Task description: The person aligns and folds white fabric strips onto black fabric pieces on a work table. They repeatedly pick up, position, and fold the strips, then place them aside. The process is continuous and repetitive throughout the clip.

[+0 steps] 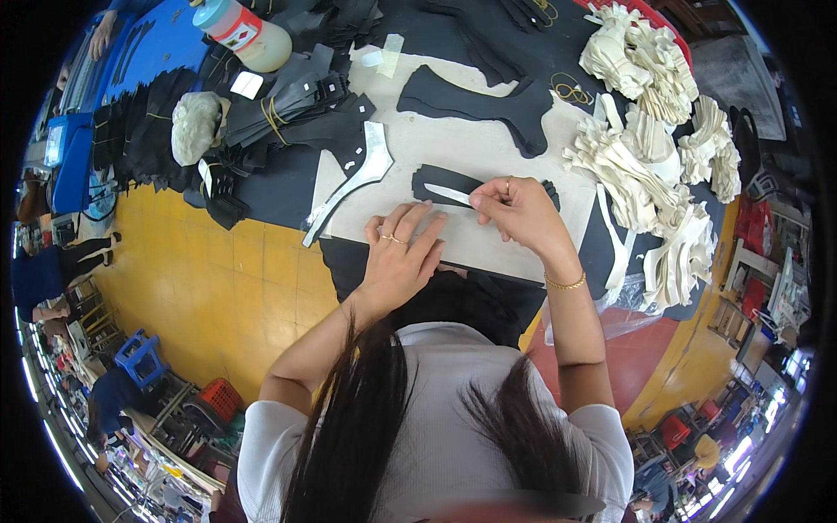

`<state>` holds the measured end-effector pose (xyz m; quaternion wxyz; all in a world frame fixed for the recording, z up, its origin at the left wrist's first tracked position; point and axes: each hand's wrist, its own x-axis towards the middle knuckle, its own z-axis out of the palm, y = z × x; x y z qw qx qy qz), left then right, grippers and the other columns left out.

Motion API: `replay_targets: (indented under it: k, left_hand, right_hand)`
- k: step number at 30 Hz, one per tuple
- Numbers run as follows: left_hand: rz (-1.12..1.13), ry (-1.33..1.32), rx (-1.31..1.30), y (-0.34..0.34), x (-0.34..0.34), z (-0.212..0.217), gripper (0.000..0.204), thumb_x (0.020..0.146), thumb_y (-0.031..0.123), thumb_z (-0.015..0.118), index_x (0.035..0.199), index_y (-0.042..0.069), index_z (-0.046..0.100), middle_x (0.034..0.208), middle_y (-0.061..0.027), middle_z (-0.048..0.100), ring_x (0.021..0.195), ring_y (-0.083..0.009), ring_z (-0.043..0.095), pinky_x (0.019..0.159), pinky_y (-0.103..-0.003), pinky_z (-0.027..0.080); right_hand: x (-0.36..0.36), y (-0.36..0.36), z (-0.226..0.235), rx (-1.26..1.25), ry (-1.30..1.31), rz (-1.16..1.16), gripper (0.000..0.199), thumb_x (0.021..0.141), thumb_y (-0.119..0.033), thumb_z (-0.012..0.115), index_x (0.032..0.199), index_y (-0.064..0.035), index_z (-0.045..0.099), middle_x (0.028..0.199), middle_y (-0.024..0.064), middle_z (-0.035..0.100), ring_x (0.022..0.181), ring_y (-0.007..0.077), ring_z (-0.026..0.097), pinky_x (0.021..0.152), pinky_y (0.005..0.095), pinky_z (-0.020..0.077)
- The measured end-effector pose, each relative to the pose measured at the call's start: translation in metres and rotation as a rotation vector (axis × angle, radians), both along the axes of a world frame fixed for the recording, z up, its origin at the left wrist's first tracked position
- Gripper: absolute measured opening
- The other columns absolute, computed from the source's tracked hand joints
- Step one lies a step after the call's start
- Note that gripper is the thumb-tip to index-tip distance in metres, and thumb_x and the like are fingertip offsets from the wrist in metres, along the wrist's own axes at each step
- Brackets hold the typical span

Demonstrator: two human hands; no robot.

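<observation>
1. The right hand pinches a slim, pointed, silvery-white flat tool between thumb and fingers, its tip aimed left over a small black flat strip.
2. The left hand is palm down, fingers loosely extended and grasping nothing visible, fingertips at the strip's near side; exact contact cannot be told.
3. Tool and strip are near the middle of the bench's near edge, above a cream-coloured flat board lying on the dark-topped bench.
4. Left of the strip, a curved, shiny white flat piece lies at the board's left edge; beyond the strip, a broad, curved black cut piece stretches across the board.
5. Toward the bench's left edge sit black cut pieces bundled with yellow bands and a fluffy white wad; a translucent bottle with a blue cap and red label stands near the far left corner.
6. Bunched cream-coloured cut pieces line the right edge, reaching a red basket at the far right corner.
</observation>
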<state>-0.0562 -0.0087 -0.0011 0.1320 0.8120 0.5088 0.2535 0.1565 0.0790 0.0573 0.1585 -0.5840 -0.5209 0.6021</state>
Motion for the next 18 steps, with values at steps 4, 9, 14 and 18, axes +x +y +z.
replay_targets:
  k: [4,9,14,18]
  left_hand:
    - [-0.006,-0.038,-0.003,0.0004,-0.0001,0.0002,0.042,0.082,0.018,0.076,0.122,0.016,0.061,0.143,-0.0089,0.048,0.126,-0.0301,0.047,0.098,-0.047,0.031]
    - [-0.014,-0.020,-0.002,0.0015,0.0020,0.0008,0.041,0.082,0.021,0.077,0.119,0.018,0.059,0.149,-0.0096,0.044,0.126,-0.0314,0.046,0.098,-0.049,0.030]
    - [-0.011,0.040,-0.009,0.0024,0.0036,0.0019,0.043,0.082,0.027,0.078,0.120,0.018,0.060,0.153,-0.0096,0.041,0.128,-0.0309,0.044,0.098,-0.050,0.029]
    - [-0.001,0.047,-0.025,0.0027,0.0043,0.0019,0.040,0.084,0.031,0.075,0.120,0.021,0.061,0.154,-0.0089,0.039,0.128,-0.0314,0.042,0.097,-0.050,0.029]
  right_hand:
    - [-0.0019,0.0022,-0.0014,-0.068,-0.026,0.025,0.023,0.091,-0.019,0.067,0.094,0.0018,0.075,0.067,0.0050,0.068,0.046,0.0092,0.055,0.044,0.0258,0.0428]
    - [-0.0040,0.0031,-0.0035,-0.088,-0.018,-0.011,0.021,0.093,-0.021,0.069,0.095,-0.0001,0.073,0.067,0.0028,0.067,0.042,0.0047,0.049,0.039,0.0209,0.0343]
    - [-0.0038,0.0039,-0.0053,-0.105,-0.046,-0.011,0.021,0.093,-0.022,0.069,0.095,-0.0003,0.073,0.068,0.0027,0.067,0.043,0.0047,0.049,0.039,0.0208,0.0344]
    - [-0.0019,0.0039,-0.0063,-0.100,-0.069,0.005,0.022,0.091,-0.020,0.067,0.094,0.0010,0.075,0.067,0.0055,0.068,0.045,0.0095,0.056,0.045,0.0246,0.0426]
